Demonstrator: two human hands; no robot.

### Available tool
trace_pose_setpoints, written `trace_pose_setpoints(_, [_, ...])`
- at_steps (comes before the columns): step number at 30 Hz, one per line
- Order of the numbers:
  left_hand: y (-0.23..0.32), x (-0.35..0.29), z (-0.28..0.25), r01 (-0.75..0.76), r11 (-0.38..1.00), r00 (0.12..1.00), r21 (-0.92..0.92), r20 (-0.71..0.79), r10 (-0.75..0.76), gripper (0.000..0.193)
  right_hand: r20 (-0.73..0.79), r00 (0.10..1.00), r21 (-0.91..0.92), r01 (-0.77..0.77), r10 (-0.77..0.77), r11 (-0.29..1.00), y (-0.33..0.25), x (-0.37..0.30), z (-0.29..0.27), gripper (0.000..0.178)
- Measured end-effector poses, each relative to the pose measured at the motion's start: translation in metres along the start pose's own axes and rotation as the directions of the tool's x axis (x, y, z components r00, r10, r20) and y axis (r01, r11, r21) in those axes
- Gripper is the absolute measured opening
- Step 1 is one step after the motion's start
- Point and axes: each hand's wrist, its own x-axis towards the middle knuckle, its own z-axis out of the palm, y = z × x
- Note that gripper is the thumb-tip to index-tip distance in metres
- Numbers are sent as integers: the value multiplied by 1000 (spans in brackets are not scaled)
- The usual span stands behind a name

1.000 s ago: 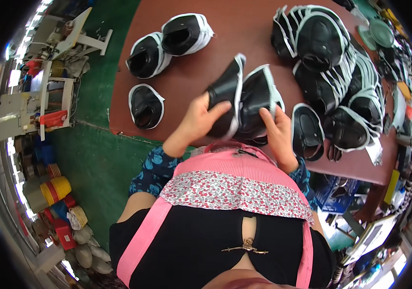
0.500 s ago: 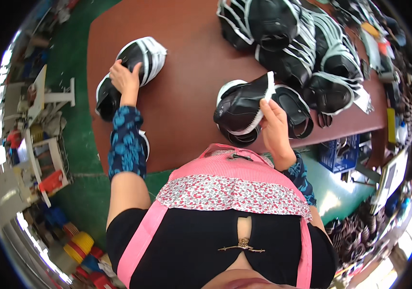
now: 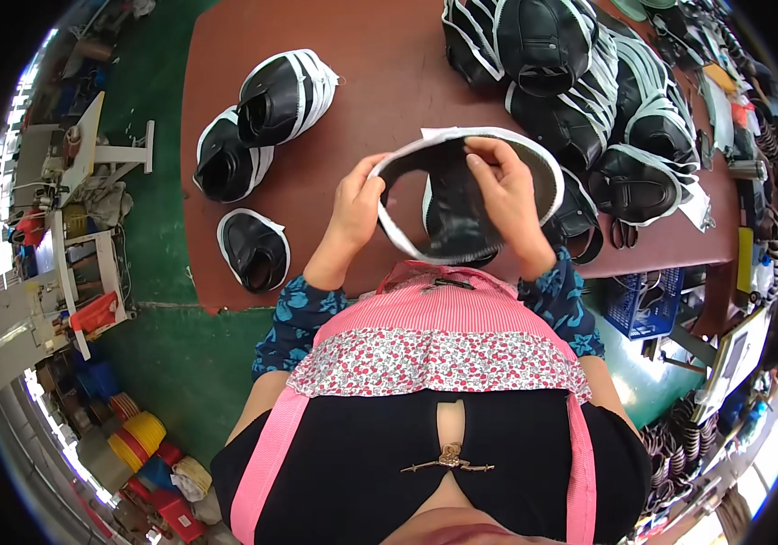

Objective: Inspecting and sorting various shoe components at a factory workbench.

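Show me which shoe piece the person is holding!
The white-edged black shoe piece between the left hand and right hand; the other pieces farther left and right lie on the table.

left hand (image 3: 353, 213): moved, stack (image 3: 282, 96) to black upper (image 3: 453, 207) | inside now showing

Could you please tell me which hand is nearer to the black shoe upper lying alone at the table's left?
Left. The left hand is to the right of that shoe upper, apart from it; the right hand, at the held black piece, is farther right.

Head-worn fisheye, looking down, near tabletop (image 3: 380, 73)
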Motion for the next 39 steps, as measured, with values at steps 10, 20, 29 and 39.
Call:
trace_pose_setpoints(10, [-20, -35, 18, 380, 898, 905, -220, 287, -313, 67, 85, 991, -311, -70, 101, 948, 31, -11, 14, 46])
trace_pose_setpoints(20, [-18, -41, 17, 444, 882, 818, -160, 475, -326, 74, 144, 988, -338, -12, 65, 941, 80, -19, 17, 38])
trace_pose_setpoints(29, [-26, -47, 11, 426, 886, 838, -186, 451, -308, 77, 264, 919, 31, -311, 293, 950, 93, -7, 18, 26])
trace_pose_setpoints(39, [-47, -30, -3, 444, 850, 872, -284, 354, -337, 32, 268, 926, -27, -269, 266, 963, 79, -17, 24, 17])
